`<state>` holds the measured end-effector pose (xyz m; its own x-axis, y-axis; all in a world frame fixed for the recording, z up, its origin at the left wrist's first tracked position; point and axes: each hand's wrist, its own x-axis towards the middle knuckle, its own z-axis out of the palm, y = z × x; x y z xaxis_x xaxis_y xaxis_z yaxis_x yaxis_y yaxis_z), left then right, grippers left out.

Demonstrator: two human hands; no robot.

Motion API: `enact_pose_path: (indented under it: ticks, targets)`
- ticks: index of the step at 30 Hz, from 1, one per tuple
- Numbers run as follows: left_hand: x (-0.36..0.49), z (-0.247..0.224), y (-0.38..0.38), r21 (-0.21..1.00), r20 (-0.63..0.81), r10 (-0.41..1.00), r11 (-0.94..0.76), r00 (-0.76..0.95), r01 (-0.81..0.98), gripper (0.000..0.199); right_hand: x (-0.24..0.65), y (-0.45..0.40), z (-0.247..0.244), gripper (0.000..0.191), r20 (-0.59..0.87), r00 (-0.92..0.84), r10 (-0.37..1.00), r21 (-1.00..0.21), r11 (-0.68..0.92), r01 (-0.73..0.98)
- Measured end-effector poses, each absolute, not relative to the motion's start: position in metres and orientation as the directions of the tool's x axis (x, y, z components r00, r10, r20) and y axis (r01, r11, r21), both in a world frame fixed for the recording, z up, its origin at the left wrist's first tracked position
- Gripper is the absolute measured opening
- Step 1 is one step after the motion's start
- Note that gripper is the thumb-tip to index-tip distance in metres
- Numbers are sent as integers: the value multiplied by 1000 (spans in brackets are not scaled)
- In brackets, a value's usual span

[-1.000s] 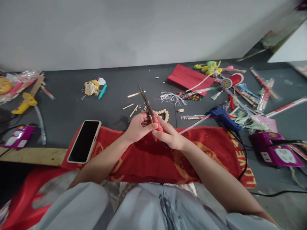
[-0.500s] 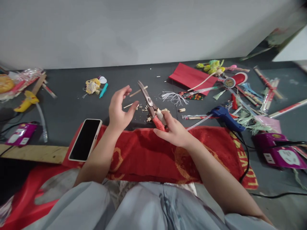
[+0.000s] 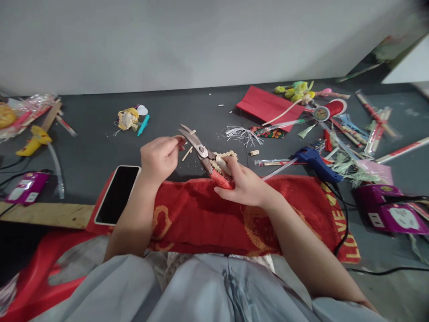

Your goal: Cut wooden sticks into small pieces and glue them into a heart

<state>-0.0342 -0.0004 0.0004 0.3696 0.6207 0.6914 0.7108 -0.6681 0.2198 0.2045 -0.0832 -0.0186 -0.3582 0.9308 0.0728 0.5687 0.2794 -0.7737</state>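
Note:
My right hand (image 3: pixel 246 181) grips shears (image 3: pixel 203 152) with a red-wrapped handle and a pale one. Their metal blades point up and left, slightly apart. My left hand (image 3: pixel 159 158) is closed in a pinch just left of the blade tips. A thin wooden stick (image 3: pixel 193 132) shows from its fingertips to the blades; the fingers hide part of it. Below the blades another wooden stick (image 3: pixel 187 153) lies on the dark table. A heap of short cut wooden pieces (image 3: pixel 219 164) sits behind the shears, partly covered by them.
A red towel (image 3: pixel 208 214) lies along the front edge, with a phone (image 3: pixel 117 194) at its left. To the right are a blue glue gun (image 3: pixel 318 165), a red thread spool (image 3: pixel 335 108) and a red envelope (image 3: pixel 264 107). A yellow glue gun (image 3: pixel 35 141) lies far left.
My left hand has gone from open to a pinch on a stick, lower and nearer the blades. The shears have tilted further left.

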Motion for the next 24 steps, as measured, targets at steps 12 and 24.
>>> enact_pose_path:
  ticks: [12,24]
  targets:
    - [-34,15,-4,469,576,723,-675,382,570,26,211,-80,-19,57,53,-383,922,-766,284,578]
    - [-37,10,-1,392,637,690,-675,344,625,22,213,-77,-23,52,33,-425,904,-814,271,514]
